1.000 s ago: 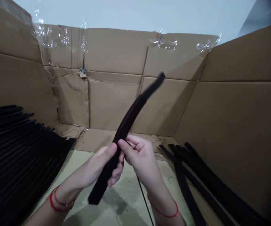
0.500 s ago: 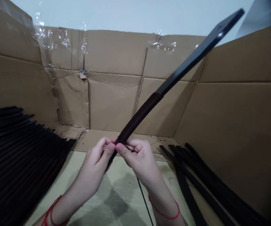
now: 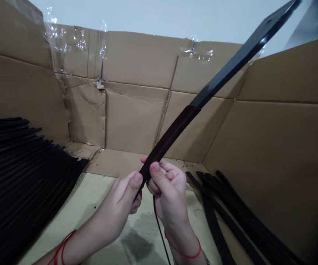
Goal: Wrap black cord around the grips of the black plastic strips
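A long, stiff dark strip (image 3: 225, 75) slants up from my hands to the upper right. Its far end is flat and wider, with a small hole. The middle stretch is covered by a dark brown wrapping (image 3: 172, 134) with a ridged edge. My left hand (image 3: 120, 206) is closed round the lower part, thumb lying along it. Just above, my right hand (image 3: 166, 187) pinches the wrapped part between thumb and fingers. A thin dark cord (image 3: 160, 224) hangs from beneath my right hand. The strip's lower end is hidden by my left hand.
Many similar dark strips (image 3: 23, 184) lie side by side at the left. Several more (image 3: 230, 209) lie at the right. Tall cardboard walls (image 3: 137, 117) with clear tape surround the pale work surface (image 3: 101, 191). Bits of thread lie near the back corners.
My right hand has shifted up the strip, apart from my left, which now wraps round the lower part. The strip's far end sits higher and farther right in view.
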